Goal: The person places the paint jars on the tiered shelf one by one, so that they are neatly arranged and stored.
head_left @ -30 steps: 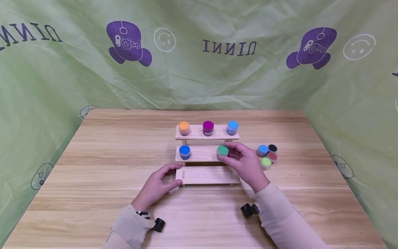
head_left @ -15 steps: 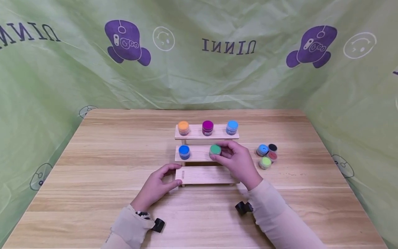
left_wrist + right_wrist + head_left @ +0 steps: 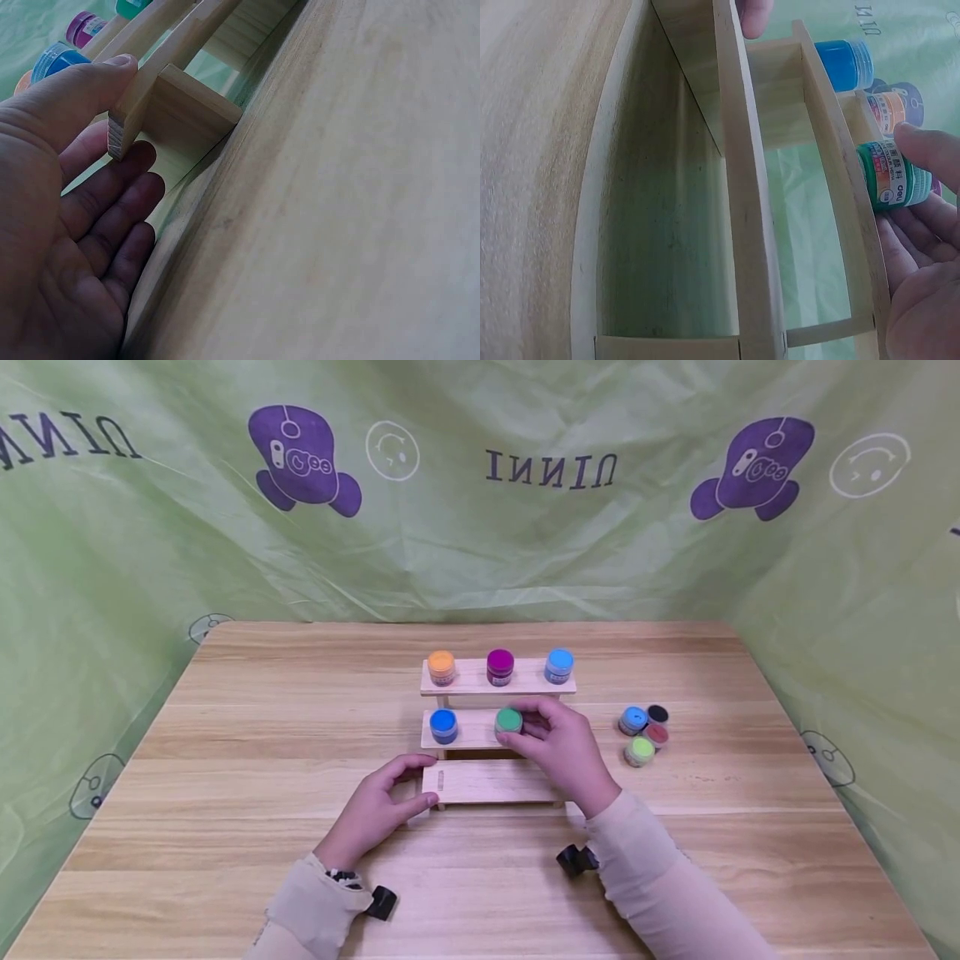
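Far L: bare wood-grain desk (image 3: 195, 777), then a pale sleeve (image 3: 311, 910) w/ a black wrist piece (image 3: 382, 902) at its cuff. L hand (image 3: 375, 814) grips the L end of the lowest tier of a 3-tier wooden rack (image 3: 495, 781); per L wrist view, thumb lies on the board's edge, other fingers loosely bent below/behind it.

Rack, L to R: orange jar (image 3: 442, 668) at L end of top tier; blue jar (image 3: 443, 727) at L end of mid tier, directly in front of it. Purple jar (image 3: 500, 668) sits approx. mid top tier. Green jar (image 3: 508, 722) is upright at mid tier, R of the blue one w/ a gap btwn, in front of the purple; can't tell if its base rests fully on the board. Light blue jar (image 3: 558, 667) at R end of top tier.

R hand (image 3: 564, 752) pinches the green jar from its R side, thumb in front, fingers behind; its forearm crosses the rack's R front corner.

R of rack, close together on desk: blue-lidded jar (image 3: 633, 721), yellow-green jar (image 3: 639, 752) in front, red jar (image 3: 657, 736), black-lidded jar (image 3: 657, 716) at back.

Behind all: green backdrop (image 3: 450, 560) w/ purple prints.
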`<state>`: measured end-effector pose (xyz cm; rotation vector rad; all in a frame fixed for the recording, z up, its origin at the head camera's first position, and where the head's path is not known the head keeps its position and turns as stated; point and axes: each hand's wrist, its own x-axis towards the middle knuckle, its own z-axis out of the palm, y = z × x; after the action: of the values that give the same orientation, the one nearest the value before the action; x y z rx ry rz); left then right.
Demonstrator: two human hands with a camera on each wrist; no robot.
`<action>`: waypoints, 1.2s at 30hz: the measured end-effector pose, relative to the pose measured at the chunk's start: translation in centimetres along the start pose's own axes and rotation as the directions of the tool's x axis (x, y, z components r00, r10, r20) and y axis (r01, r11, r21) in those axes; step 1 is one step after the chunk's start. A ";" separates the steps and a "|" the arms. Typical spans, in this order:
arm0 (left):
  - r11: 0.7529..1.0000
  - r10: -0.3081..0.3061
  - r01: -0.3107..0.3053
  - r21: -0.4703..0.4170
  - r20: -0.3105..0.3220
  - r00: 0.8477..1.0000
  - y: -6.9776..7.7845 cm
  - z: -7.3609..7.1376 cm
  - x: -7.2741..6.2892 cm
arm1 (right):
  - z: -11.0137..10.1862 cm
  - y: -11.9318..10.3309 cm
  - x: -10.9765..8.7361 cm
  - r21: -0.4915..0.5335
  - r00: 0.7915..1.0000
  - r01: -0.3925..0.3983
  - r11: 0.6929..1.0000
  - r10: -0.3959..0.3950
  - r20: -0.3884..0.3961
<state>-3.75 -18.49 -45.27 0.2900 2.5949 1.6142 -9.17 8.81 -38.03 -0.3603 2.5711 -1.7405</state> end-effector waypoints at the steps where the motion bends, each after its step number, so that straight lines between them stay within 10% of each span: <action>1: 1.000 -0.001 0.001 0.000 0.000 1.000 0.0 0.0 0.0 | 0.0 -0.1 0.0 -0.005 1.000 -0.004 1.000 0.004 -0.002; 36: 1.000 0.008 -0.008 -0.018 0.010 1.000 0.0 0.1 0.1 | 0.8 0.7 -0.8 -0.189 0.990 0.105 0.976 -0.121 -0.076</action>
<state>-3.82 -18.45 -45.34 0.3065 2.5736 1.6333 -8.39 8.44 -39.05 -0.4529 2.8371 -1.5861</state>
